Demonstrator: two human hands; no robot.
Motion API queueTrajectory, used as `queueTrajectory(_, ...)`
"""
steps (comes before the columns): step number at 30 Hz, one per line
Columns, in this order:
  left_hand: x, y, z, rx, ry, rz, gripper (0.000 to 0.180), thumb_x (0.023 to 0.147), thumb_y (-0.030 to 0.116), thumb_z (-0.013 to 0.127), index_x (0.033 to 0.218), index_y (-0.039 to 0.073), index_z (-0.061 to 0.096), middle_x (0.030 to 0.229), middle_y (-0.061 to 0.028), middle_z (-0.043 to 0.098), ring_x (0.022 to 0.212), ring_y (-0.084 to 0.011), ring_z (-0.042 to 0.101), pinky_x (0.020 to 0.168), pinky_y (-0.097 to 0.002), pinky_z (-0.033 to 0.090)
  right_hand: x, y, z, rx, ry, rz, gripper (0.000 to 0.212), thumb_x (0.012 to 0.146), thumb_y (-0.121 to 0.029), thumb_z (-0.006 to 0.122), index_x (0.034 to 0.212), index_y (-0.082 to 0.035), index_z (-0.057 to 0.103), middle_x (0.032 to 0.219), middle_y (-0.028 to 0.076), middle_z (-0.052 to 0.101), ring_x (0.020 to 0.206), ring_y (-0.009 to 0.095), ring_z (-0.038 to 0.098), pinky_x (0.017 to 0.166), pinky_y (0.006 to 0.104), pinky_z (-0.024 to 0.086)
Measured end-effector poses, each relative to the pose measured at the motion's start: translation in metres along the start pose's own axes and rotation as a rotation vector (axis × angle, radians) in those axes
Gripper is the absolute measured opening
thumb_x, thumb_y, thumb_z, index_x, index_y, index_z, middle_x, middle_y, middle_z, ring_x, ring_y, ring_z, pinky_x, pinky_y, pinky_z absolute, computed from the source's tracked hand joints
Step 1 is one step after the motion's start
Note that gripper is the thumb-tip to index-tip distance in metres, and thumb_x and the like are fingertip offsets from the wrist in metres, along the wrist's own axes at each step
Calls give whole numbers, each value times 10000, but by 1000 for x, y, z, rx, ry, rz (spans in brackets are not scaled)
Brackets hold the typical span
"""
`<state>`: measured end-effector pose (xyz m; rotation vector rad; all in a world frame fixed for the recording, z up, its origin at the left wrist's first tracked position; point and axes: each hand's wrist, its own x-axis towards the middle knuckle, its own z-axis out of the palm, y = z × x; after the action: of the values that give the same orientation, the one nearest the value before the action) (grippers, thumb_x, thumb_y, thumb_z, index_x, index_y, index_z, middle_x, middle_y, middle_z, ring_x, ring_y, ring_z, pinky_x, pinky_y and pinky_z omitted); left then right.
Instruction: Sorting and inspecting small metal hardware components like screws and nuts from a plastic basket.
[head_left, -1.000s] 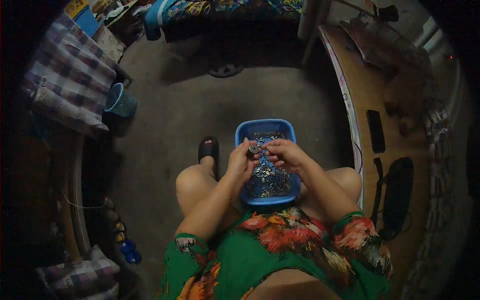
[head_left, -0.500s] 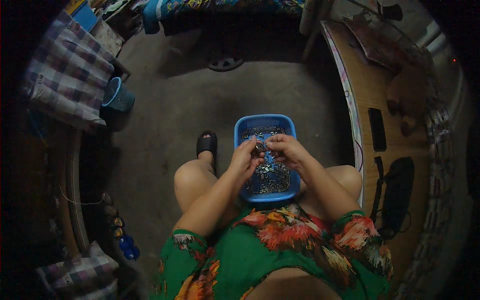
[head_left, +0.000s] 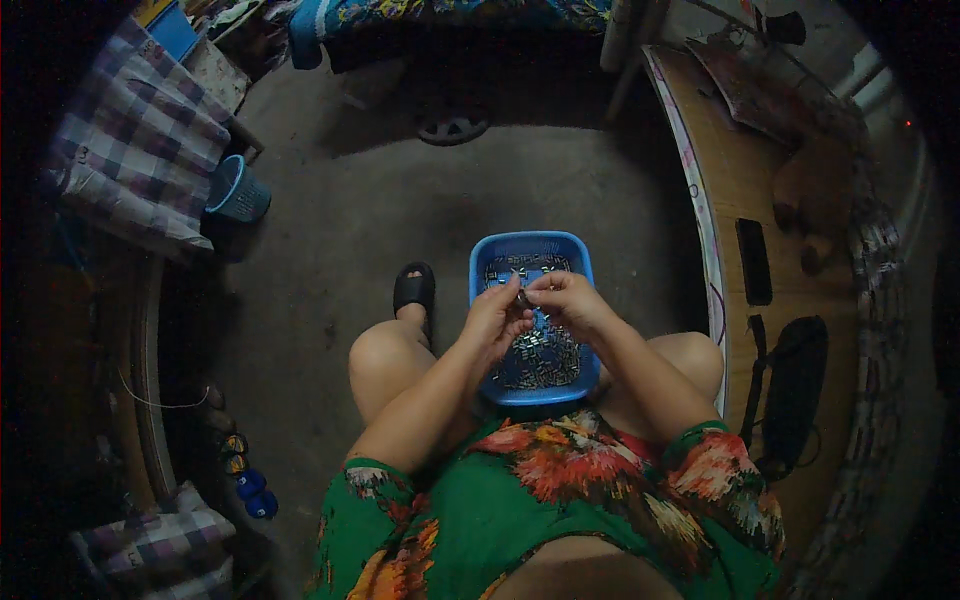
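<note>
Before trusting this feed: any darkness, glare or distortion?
Head view throughout: dim, corners black; fisheye curves the edge of the wooden surface; metal pieces glint in the blue basket; the dark object between left hand and right hand is hard to make out.

Basket (head_left: 530, 243): is showing blue
Pieces (head_left: 540, 370): are showing silver
Dress (head_left: 490, 520): is showing green, red florals
Cloth (head_left: 150, 140): is showing purple-white checks

A blue plastic basket (head_left: 535, 397) carries small silvery metal pieces (head_left: 545, 368), strewn from twelve o'clock to six.
</note>
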<state>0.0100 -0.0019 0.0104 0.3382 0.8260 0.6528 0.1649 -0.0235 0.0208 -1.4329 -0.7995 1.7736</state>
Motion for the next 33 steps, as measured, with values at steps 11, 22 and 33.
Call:
queueTrajectory(11, -4, 4, 5, 68, 0, 89, 223, 821, 289, 548, 796, 74, 495, 669, -31, 547, 550, -113, 532, 465, -221, 451, -2, 3, 10, -230, 146, -318, 175, 715, -179, 653, 798, -38, 590, 687, 3, 562, 567, 70, 487, 478, 197, 367)
queueTrajectory(22, -8, 8, 8, 18, -43, 68, 236, 852, 297, 491, 843, 62, 507, 701, -43, 555, 559, -117, 524, 483, -228, 454, -8, -13, 9, -200, 80, -118, 136, 760, -190, 613, 793, -86, 533, 685, 3, 528, 536, 59, 454, 397, 175, 320)
queueTrajectory(33, 10, -1, -13, -105, -130, 54, 253, 876, 293, 429, 884, 45, 480, 744, -77, 527, 572, -134, 475, 477, -228, 394, -11, -18, -5, 321, -157, 98, 163, 825, -148, 492, 938, -32, 512, 715, 20, 484, 503, 36, 371, 365, 138, 254)
